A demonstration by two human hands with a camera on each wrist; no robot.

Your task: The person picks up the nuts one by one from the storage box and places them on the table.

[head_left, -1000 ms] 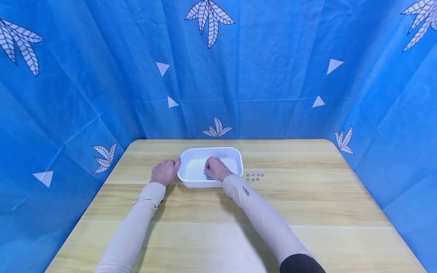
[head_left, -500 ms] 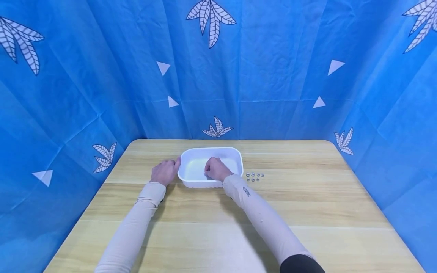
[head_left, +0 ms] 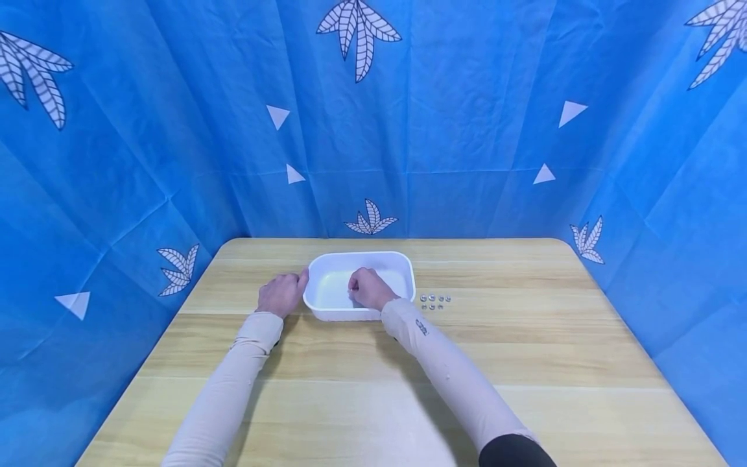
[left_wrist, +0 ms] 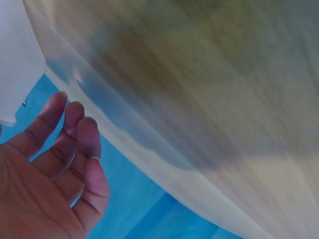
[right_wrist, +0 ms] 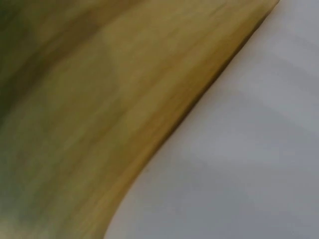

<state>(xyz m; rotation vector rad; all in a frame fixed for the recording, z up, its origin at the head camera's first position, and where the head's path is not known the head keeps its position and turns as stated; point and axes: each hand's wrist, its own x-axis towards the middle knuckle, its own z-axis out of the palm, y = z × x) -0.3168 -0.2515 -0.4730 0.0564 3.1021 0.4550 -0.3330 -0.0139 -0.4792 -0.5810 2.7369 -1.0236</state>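
Note:
A white plastic basin (head_left: 327, 314) stands near the back of the wooden table. My left hand (head_left: 280, 295) is at its left end, thumb at the rim. In the left wrist view the four fingers of the left hand (left_wrist: 55, 159) are loosely bent with nothing between them, beside the basin's outer wall (left_wrist: 20, 55). My right hand (head_left: 370, 288) reaches over the front rim into the basin, fingers curled downward. Its fingertips are mostly hidden, and I cannot tell whether they hold anything. The right wrist view shows only the basin wall (right_wrist: 224, 164) and table.
Several small, shiny silvery pieces (head_left: 432, 298) lie in two short rows on the wooden table (head_left: 525, 363), just right of the basin. A blue curtain (head_left: 467, 130) with white leaf prints surrounds the table at the back and sides.

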